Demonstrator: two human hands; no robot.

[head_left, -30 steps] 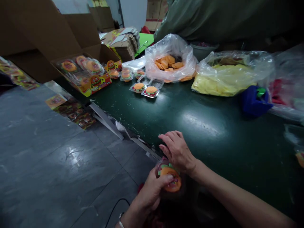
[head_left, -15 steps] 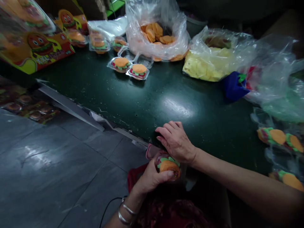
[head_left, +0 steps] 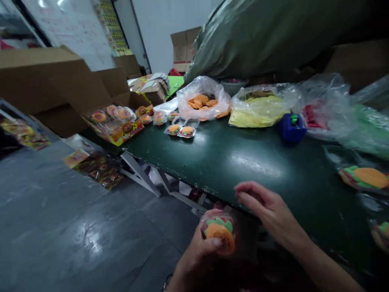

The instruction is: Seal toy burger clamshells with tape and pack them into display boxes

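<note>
My left hand (head_left: pixel 202 247) is wrapped round a small toy-like burger (head_left: pixel 221 235) in a clear plastic case, just off the table's near edge. An orange bun and green frill show through the plastic, and my thumb presses on the bun. To its right, my right hand (head_left: pixel 270 211) hovers over the edge of the dark green table (head_left: pixel 209 162), fingers loosely bent and apart from the thumb, holding nothing. Two open cases with burgers (head_left: pixel 187 131) stand farther back. At the right edge, another burger (head_left: pixel 369 177) lies in an open case.
Along the back are a bag of orange buns (head_left: pixel 202 101), a bag of yellow pieces (head_left: pixel 258 111), a blue container (head_left: pixel 292 129) and a bag of red pieces (head_left: pixel 316 115). A display box of packed burgers (head_left: pixel 121 132) stands at the left, before a cardboard carton (head_left: pixel 54 77).
The view has tilted up, showing more of the room. My right hand has parted from the cased burger and my left hand, which still holds it.
</note>
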